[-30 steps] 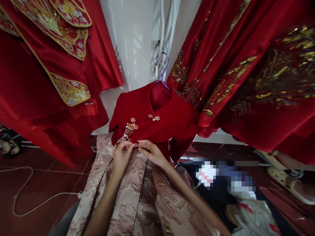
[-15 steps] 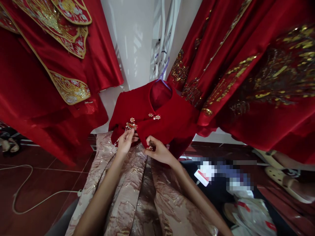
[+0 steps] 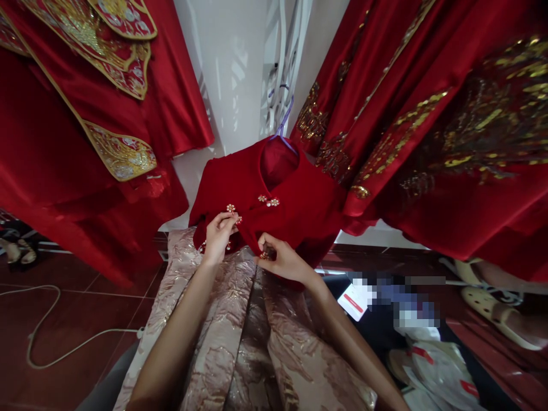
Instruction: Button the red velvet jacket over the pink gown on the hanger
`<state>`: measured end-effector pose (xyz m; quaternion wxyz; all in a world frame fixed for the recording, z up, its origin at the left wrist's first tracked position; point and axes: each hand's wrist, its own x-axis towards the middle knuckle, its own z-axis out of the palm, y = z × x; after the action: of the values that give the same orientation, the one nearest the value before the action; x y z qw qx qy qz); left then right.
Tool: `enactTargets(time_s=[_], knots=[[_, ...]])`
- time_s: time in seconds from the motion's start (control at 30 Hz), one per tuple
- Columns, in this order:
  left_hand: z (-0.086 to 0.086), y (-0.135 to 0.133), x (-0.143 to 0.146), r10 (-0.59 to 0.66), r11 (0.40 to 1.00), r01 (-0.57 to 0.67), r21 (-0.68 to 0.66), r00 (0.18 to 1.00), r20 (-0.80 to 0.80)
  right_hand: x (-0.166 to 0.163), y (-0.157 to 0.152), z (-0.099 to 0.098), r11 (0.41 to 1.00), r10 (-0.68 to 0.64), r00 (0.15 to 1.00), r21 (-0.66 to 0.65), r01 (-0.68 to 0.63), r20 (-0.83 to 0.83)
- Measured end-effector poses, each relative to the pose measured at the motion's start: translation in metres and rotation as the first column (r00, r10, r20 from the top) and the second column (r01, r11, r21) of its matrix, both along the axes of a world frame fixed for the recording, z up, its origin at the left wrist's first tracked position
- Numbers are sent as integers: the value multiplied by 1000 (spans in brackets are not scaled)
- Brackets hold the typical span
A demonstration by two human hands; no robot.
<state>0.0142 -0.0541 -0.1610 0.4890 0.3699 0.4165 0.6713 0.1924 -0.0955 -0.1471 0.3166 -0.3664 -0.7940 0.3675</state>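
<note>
A red jacket (image 3: 299,200) with an open collar hangs on a purple hanger (image 3: 281,125). My left hand (image 3: 218,237) is closed in a pinch on a jewelled, flower-shaped clasp (image 3: 231,209) at the jacket's left front. Beside it, my right hand (image 3: 282,262) has thumb and finger curled round another beaded clasp (image 3: 268,251) near the jacket's lower front edge. Above both hands, a jewelled clasp (image 3: 269,201) joins the front below the collar. Beneath my forearms lies pink-gold brocade fabric (image 3: 218,337).
Red embroidered garments hang at left (image 3: 141,114) and right (image 3: 398,131). A pale cable (image 3: 55,319) crosses the tiled floor. At right are a lit phone (image 3: 354,299), plastic-wrapped items (image 3: 440,371) and a person's foot in a cream clog (image 3: 492,314).
My left hand has shifted slightly up onto the flower clasp, and its fingers cover more of it. My right hand has moved a little to the right with its clasp.
</note>
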Motion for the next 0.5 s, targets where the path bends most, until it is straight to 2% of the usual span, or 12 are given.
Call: enactTargets(time_s=[0.07, 0.13, 0.23, 0.3, 0.37, 0.5], knots=[[2, 0, 4, 5, 1000, -5, -14, 999, -36, -1, -2, 2, 1000, 11, 1000, 7, -11, 3], [7, -1, 9, -42, 999, 43, 0, 985, -168, 1, -3, 5, 999, 35, 999, 16, -36, 26], [22, 2, 21, -58, 977, 144, 160, 892, -448, 11, -3, 9, 991, 130, 983, -38, -126, 127], [35, 7, 27, 17, 932, 209, 297, 792, -610, 20, -2, 11, 979, 185, 962, -120, -164, 201], [47, 11, 31, 140, 882, 256, 394, 657, -741, 29, -2, 14, 971, 196, 948, -182, -153, 251], [63, 17, 29, 336, 826, 335, 454, 354, -873, 44, -2, 20, 959, 200, 930, -254, -122, 308]])
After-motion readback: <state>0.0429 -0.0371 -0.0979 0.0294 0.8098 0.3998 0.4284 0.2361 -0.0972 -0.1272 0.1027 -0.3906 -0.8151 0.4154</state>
